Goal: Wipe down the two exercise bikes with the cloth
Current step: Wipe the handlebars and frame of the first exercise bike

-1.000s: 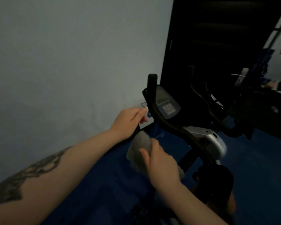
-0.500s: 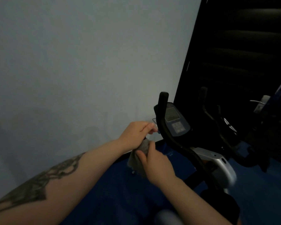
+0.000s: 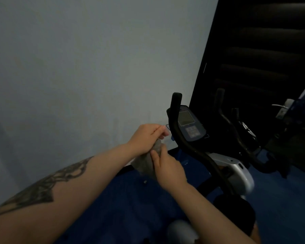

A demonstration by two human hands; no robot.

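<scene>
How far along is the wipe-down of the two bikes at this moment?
Nothing visibly wiped yet. In hand: both hands, left hand and right hand, grip the grey cloth beside the near bike's handlebar, not touching it. Left: that bike's console and frame, then the second bike behind it.

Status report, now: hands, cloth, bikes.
Both hands, left and right, grip the grey cloth. Cloth off the near bike. Nothing between them.
</scene>
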